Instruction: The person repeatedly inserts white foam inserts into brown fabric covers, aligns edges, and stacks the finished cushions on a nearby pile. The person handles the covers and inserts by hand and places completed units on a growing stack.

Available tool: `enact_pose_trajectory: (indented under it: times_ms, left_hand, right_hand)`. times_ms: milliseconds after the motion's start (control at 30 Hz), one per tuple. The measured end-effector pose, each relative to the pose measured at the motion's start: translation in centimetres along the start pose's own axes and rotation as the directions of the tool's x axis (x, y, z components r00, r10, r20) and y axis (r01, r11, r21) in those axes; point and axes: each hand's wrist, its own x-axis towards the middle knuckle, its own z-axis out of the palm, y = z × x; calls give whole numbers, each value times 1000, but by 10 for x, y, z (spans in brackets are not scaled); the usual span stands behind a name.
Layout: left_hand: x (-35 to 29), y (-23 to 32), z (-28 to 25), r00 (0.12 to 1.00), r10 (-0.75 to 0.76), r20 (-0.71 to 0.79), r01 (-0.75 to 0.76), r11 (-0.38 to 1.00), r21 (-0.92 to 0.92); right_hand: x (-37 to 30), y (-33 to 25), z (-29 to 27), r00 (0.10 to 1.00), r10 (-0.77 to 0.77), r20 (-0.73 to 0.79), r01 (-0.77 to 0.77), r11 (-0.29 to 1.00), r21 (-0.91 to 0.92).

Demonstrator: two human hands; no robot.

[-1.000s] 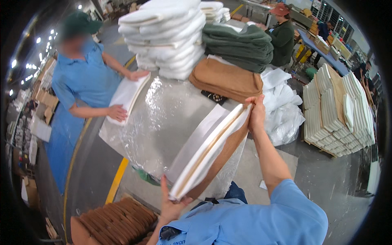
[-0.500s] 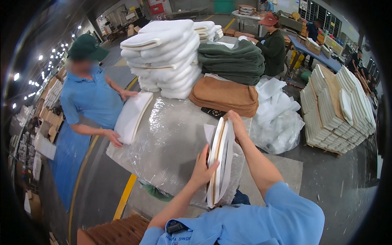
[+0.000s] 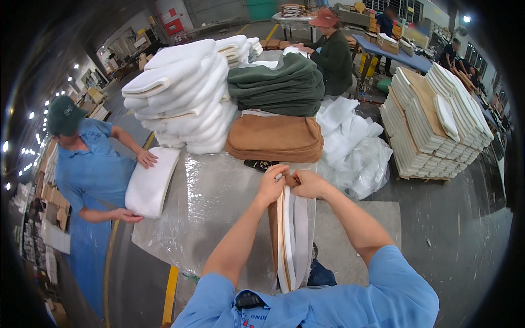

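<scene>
In front of me a long padded cushion [image 3: 290,246] stands on its edge, its near end close to my body. White layers and a tan strip run along its upper edge, and a brown fabric cover [image 3: 274,229] shows along its left side. My left hand [image 3: 272,186] is closed on the left of the far end. Opposite it, my right hand [image 3: 307,184] pinches brown cloth at the same end. The two hands nearly meet there, and my fingers hide part of the corner.
A plastic-covered table [image 3: 213,218] bears a white pad stack [image 3: 180,104], dark green covers [image 3: 276,85] and brown covers [image 3: 276,136]. Crumpled clear plastic [image 3: 353,147] lies to the right, beyond it a stack of white panels [image 3: 437,120]. At left, a co-worker [image 3: 90,158] handles a white pad [image 3: 153,183].
My left hand has moved from the cushion's side up to its far end, beside my right hand. Brown cloth now shows between my fingers. The view has shifted rightward; the co-worker's pad remains at left.
</scene>
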Motion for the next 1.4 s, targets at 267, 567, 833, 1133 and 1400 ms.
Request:
enact_pose_trajectory:
  times_ms: [267,567,833,1133,1400]
  left_hand:
    - [14,7,2,998,-28,51,33,994,-105]
    - [30,0,0,999,-36,-4,35,987,-159]
    - [22,-15,12,979,-203,10,166,765,-622]
    - [-4,-5,19,984,-139,-111,42,788,-614]
    - [-9,-4,4,982,-144,-124,57,847,-529]
  right_hand:
    - [13,6,-10,994,88,-61,-91,995,-47]
    - [21,6,4,990,-141,-30,137,985,-108]
    - [26,-17,0,969,-160,187,228,870,-438]
    - [18,-23,-6,917,-224,331,368,794,-484]
    - [25,-7,2,938,-262,229,323,900,-293]
